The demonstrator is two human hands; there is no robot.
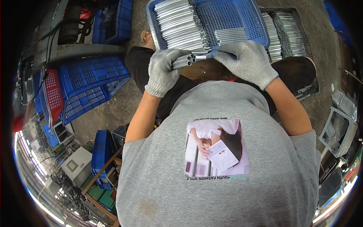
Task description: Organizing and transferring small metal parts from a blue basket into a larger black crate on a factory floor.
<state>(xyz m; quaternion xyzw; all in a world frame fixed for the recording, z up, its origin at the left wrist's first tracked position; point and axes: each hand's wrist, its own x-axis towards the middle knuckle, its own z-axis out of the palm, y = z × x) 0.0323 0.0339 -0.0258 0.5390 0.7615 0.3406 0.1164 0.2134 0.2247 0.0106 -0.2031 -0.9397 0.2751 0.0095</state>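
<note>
Both my hands wear grey knitted gloves and are held close together, in front of the near rim of a blue plastic basket (266, 38). My left hand (162, 72) is closed around several short silver metal tubes (184, 61), their open round ends pointing right. A thin silver length, apparently another tube (204, 57), spans the gap between the hands. My right hand (247, 62) pinches its right end between thumb and fingers; the fingers partly hide it. Inside the basket, a large stack of tubes (179, 24) fills the left side, and a smaller stack (231, 35) lies nearer the right hand.
Right of the basket, a dark crate (300, 15) holds more stacked metal tubes. Blue crates (90, 81) and a red crate (53, 92) lie on the left. A metal frame (334, 132) stands at right. My knees flank the basket's near side.
</note>
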